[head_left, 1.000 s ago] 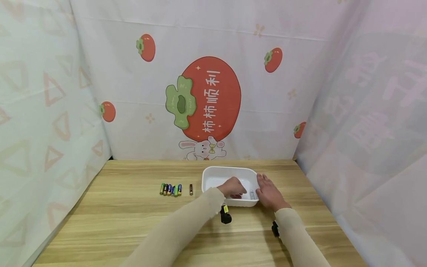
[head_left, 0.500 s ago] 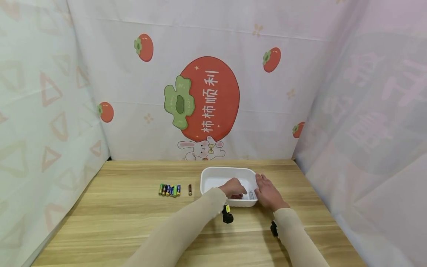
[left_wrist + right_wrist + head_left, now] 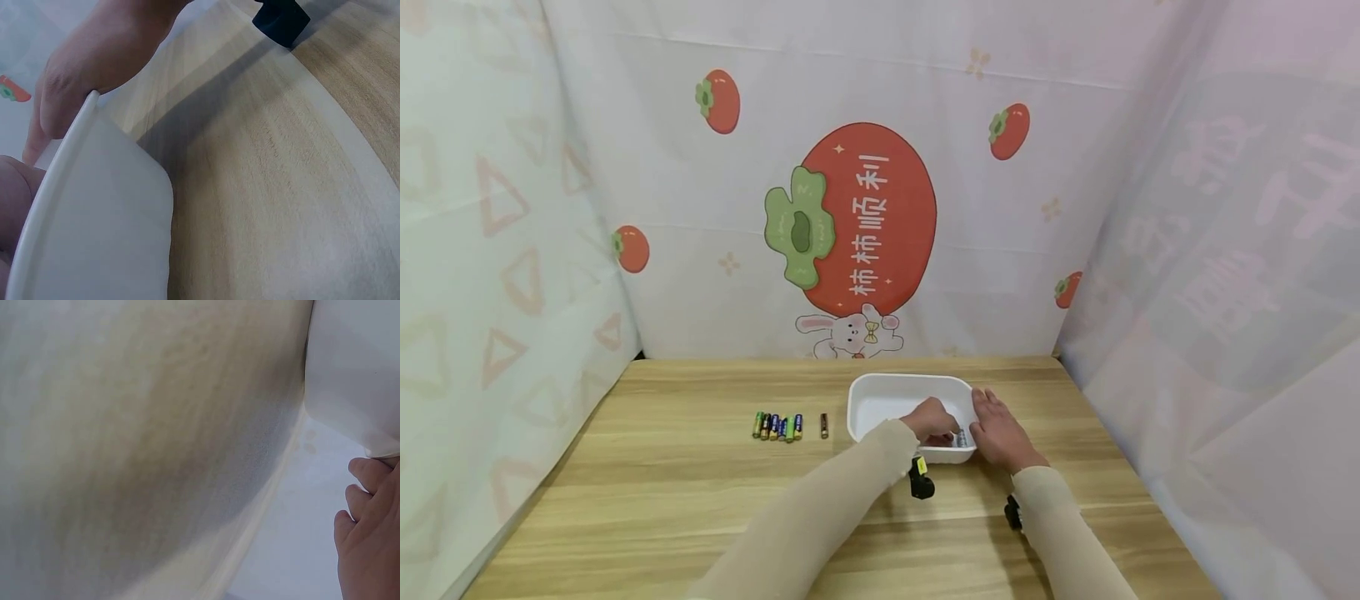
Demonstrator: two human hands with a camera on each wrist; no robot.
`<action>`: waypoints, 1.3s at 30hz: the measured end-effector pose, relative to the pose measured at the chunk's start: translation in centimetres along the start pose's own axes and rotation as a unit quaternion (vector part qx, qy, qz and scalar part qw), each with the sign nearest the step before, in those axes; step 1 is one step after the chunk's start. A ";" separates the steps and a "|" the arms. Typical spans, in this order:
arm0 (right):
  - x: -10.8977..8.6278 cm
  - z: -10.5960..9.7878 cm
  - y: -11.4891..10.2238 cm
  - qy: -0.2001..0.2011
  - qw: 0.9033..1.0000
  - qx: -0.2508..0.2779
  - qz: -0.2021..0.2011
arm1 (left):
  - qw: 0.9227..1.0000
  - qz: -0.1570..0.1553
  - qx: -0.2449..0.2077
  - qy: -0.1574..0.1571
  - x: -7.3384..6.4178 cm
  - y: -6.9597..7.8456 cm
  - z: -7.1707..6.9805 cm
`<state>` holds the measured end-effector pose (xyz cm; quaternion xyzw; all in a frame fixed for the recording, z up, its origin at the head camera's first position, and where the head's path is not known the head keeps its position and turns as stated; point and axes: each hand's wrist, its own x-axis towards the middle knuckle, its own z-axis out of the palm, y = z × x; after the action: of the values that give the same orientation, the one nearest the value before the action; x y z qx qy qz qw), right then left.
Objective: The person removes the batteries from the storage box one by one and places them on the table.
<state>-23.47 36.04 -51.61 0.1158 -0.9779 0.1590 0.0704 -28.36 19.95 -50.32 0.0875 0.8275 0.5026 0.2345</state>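
Observation:
A white plastic tub stands on the table. Over its near wall reaches my left hand, its fingers low inside, beside a small silvery cylinder that looks like a battery. The index fingertip seems to touch this cylinder; the thumb's grip is hidden. My right hand rests with straight fingers against the tub's right end, at the rim. In the right wrist view the right hand shows its fingertips by the tub's edge. The left wrist view shows the tub's outer wall and part of the left hand.
Left of the tub, several batteries lie side by side in a row. One dark battery lies apart, between row and tub. The wooden table meets a printed cloth at the back, and cloth hangs on both sides.
My left hand has shifted slightly right, closer to the silvery cylinder, which now looks darker and more upright. The right hand stays at the tub's end. The head view has drifted a little.

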 end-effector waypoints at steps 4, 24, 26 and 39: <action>0.0 0.1 0.0 -0.002 1.000 0.001 0.001 | 1.000 0.014 0.018 0.008 0.1 -0.1 0.4; 0.2 -0.2 -0.2 -0.008 1.000 -0.006 0.007 | 0.999 0.014 0.038 0.021 0.6 0.8 1.4; 0.2 -0.2 -0.2 -0.007 1.000 -0.002 0.008 | 0.998 0.018 0.057 0.034 0.7 0.8 1.6; 0.2 -0.1 0.0 0.004 1.000 0.005 0.002 | 0.999 0.000 -0.033 0.022 1.8 0.4 2.1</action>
<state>-23.65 36.03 -51.45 0.1135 -0.9770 0.1650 0.0735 -28.97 22.54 -51.30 0.0689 0.8154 0.5314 0.2190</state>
